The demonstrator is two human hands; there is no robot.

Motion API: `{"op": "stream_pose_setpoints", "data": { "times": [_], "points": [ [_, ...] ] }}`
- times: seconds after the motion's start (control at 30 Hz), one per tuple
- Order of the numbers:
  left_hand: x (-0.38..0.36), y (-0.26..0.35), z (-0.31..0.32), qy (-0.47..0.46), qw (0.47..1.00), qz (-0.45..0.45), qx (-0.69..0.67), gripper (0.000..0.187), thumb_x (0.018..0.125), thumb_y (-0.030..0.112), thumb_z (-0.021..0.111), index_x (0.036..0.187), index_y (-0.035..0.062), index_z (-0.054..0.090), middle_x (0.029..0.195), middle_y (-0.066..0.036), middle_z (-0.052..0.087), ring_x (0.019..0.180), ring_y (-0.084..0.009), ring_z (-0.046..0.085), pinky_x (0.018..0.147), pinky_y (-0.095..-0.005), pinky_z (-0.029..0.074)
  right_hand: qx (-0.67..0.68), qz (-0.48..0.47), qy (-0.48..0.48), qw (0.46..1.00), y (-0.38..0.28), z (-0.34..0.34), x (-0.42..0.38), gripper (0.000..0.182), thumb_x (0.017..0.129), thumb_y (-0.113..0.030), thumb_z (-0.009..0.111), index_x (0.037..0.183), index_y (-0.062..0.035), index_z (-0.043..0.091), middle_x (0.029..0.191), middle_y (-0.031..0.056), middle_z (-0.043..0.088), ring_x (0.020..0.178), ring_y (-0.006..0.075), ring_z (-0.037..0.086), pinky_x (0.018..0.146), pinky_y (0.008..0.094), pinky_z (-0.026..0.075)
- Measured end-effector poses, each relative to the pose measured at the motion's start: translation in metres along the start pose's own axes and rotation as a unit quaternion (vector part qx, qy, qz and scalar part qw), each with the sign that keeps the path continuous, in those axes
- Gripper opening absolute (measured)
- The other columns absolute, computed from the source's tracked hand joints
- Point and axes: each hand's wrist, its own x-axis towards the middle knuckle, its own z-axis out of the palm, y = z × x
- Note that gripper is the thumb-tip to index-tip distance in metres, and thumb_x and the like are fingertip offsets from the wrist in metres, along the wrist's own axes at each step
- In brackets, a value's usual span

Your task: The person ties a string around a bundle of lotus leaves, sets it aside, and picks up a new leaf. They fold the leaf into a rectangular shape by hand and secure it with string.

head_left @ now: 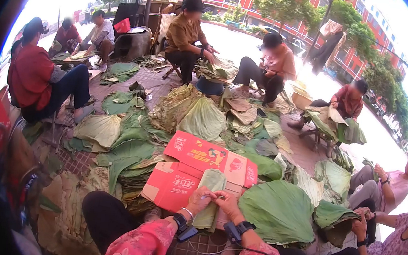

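Note:
My left hand (200, 199) and my right hand (227, 203) meet over a folded pale green leaf (212, 181), their fingers pinched together near its middle. What the fingertips hold is too small to make out. Under the leaf lies a flattened red cardboard box (174, 183) with white and yellow print. A large round green leaf (279, 211) spreads just right of my right hand. Both wrists carry dark devices, and a cable runs from the right one.
Piles of leaves (130, 155) surround the box. A co-worker's hands (360, 224) are close by at the right, beside a folded leaf (334, 215). Several other people sit around on low stools. A blue tub (209, 86) stands behind the leaf heap.

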Motion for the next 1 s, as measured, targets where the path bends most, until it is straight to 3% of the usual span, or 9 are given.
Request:
{"op": "stream_pose_setpoints", "data": {
  "times": [0.13,0.23,0.33,0.63,0.73,0.83,0.93,1.0],
  "points": [
    [0.000,-0.001,0.002,0.039,0.999,0.010,-0.030,0.013,0.067,0.005,0.066,0.075,0.0134,0.070,0.075,-0.006,0.055,0.075,-0.0219,0.058,0.066,-0.0306,0.047,-0.117,-0.138,0.022,0.983,0.002,0.003,0.007,0.025,0.078,-0.006,0.063,0.103,-0.0065,0.064,0.077,-0.0064,0.059,0.063,0.0001,0.048,0.055,0.0156,0.039],
    [-0.001,0.001,-0.001,0.047,0.999,0.004,0.001,0.013,0.066,0.004,0.066,0.075,0.0122,0.070,0.077,-0.006,0.055,0.076,-0.0214,0.058,0.066,-0.0301,0.047,0.034,-0.005,-0.040,0.999,-0.017,-0.001,0.002,0.025,0.079,-0.008,0.064,0.104,-0.0070,0.063,0.076,-0.0071,0.058,0.060,0.0002,0.046,0.053,0.0154,0.037],
    [-0.001,0.007,-0.003,0.045,0.999,0.015,0.012,0.013,0.067,-0.002,0.065,0.075,0.0080,0.069,0.077,-0.004,0.054,0.073,-0.0156,0.056,0.065,-0.0248,0.045,0.061,0.046,-0.073,0.994,-0.015,-0.007,0.004,0.021,0.080,-0.011,0.065,0.100,-0.0082,0.064,0.074,-0.0071,0.057,0.057,0.0002,0.045,0.051,0.0153,0.035],
    [-0.002,0.017,-0.011,-0.014,0.997,-0.017,-0.071,0.011,0.066,0.005,0.069,0.077,0.0100,0.071,0.076,-0.005,0.058,0.074,-0.0160,0.059,0.066,-0.0270,0.046,0.033,0.064,-0.077,0.994,-0.011,-0.012,0.006,0.009,0.081,-0.012,0.065,0.089,-0.0079,0.063,0.068,-0.0063,0.055,0.056,0.0008,0.045,0.048,0.0160,0.034],
    [-0.003,0.025,-0.013,-0.017,0.998,-0.010,-0.065,0.009,0.070,0.002,0.068,0.077,0.0065,0.069,0.071,-0.004,0.056,0.071,-0.0122,0.056,0.064,-0.0247,0.045,0.057,0.073,-0.058,0.994,-0.007,-0.011,0.006,0.007,0.081,-0.011,0.064,0.087,-0.0074,0.062,0.068,-0.0055,0.056,0.056,0.0012,0.046,0.048,0.0161,0.035],
    [-0.004,0.020,-0.013,-0.010,0.997,-0.005,-0.082,0.009,0.072,0.005,0.068,0.081,0.0069,0.069,0.069,-0.004,0.057,0.071,-0.0142,0.056,0.065,-0.0261,0.045,0.073,0.076,-0.049,0.993,-0.005,-0.011,0.006,0.006,0.082,-0.009,0.064,0.087,-0.0069,0.062,0.070,-0.0051,0.057,0.057,0.0009,0.047,0.048,0.0160,0.035],
    [-0.004,0.013,-0.010,0.072,0.994,0.076,0.032,0.009,0.070,0.008,0.067,0.079,0.0090,0.068,0.075,-0.007,0.058,0.073,-0.0239,0.057,0.066,-0.0336,0.046,0.054,0.049,-0.024,0.997,0.002,-0.010,0.007,0.006,0.081,-0.009,0.064,0.087,-0.0056,0.062,0.070,-0.0046,0.058,0.060,0.0019,0.048,0.051,0.0164,0.038],
    [-0.009,0.015,-0.016,0.073,0.982,0.078,0.153,0.006,0.071,0.010,0.066,0.077,0.0097,0.067,0.073,-0.008,0.058,0.075,-0.0266,0.056,0.067,-0.0366,0.045,0.020,0.037,-0.011,0.999,0.012,-0.011,0.009,0.007,0.080,-0.008,0.064,0.086,-0.0048,0.063,0.071,-0.0042,0.058,0.062,0.0029,0.049,0.055,0.0176,0.040]
  ]
}}
